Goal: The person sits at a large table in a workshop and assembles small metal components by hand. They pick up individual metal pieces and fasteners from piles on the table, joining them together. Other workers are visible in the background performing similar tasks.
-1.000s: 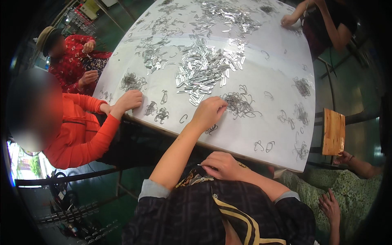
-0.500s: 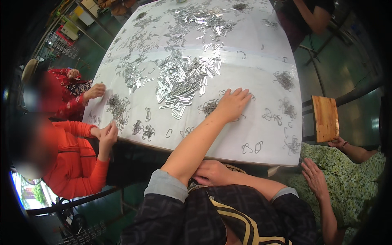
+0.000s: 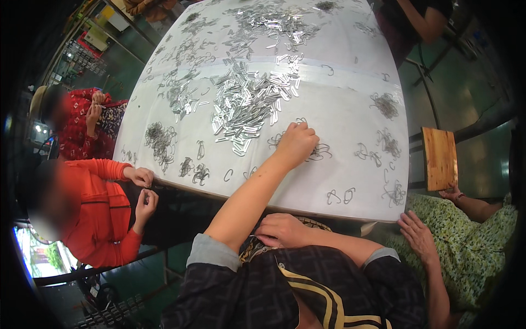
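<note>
My left hand (image 3: 297, 145) is closed, knuckles up, on the white table sheet. Its curled fingers press down on a small heap of bent wire hooks (image 3: 318, 154), some of which stick out beside and under it. The fingertips are hidden. My right hand (image 3: 280, 230) stays low at my body, in front of the table edge. Its fingers are pinched together, and a thin pale bit shows at the tips, too small to name. Beyond my left hand lies a big pile of slim silver metal pieces with slots (image 3: 246, 104).
The white-covered table (image 3: 307, 194) holds more wire hook clusters (image 3: 160, 140) and a farther silver pile (image 3: 276, 24). Two people sit at the left, one in orange (image 3: 104, 211), one in red (image 3: 82, 123). Someone in green floral clothes (image 3: 460, 236) sits right, near a wooden board (image 3: 440, 159).
My left hand has gone from spread flat to closed and drawn back left, gathering hooks beneath it. My right hand has barely moved. The orange-clad person's hands have left the table edge.
</note>
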The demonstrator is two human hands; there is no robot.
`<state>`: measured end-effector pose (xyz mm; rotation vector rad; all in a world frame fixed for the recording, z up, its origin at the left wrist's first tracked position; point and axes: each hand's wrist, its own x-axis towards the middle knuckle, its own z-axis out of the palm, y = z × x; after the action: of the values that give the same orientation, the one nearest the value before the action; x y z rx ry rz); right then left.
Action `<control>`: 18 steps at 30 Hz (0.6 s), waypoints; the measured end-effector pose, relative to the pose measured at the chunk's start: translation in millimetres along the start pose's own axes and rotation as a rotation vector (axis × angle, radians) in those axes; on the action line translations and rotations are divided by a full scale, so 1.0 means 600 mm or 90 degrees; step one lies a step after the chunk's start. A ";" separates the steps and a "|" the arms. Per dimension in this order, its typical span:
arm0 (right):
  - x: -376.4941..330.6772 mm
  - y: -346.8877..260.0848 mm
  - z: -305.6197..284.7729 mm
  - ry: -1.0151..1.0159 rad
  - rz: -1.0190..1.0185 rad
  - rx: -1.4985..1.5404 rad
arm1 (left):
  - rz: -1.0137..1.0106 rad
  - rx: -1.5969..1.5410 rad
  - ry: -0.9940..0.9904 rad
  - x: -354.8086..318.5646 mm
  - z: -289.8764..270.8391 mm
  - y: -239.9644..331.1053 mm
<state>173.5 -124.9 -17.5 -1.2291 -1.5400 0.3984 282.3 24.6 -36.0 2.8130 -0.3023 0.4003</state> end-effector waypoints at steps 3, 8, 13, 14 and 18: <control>0.002 -0.004 -0.001 0.004 0.009 -0.009 | 0.022 0.095 -0.032 0.015 0.004 0.022; 0.001 -0.007 -0.008 -0.003 0.030 -0.006 | 0.025 0.161 -0.099 0.034 0.000 0.056; 0.003 -0.010 -0.010 0.010 0.015 -0.021 | 0.043 0.181 -0.067 0.036 0.013 0.052; 0.002 -0.009 -0.008 0.012 0.012 -0.023 | 0.043 0.182 -0.039 0.035 0.018 0.044; 0.000 -0.015 -0.008 -0.001 0.026 -0.029 | -0.064 -0.018 0.070 0.019 0.012 0.016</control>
<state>173.4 -130.2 -9.0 -1.2975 -1.5348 0.3925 292.1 11.4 -37.0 2.7524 -0.1408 0.5216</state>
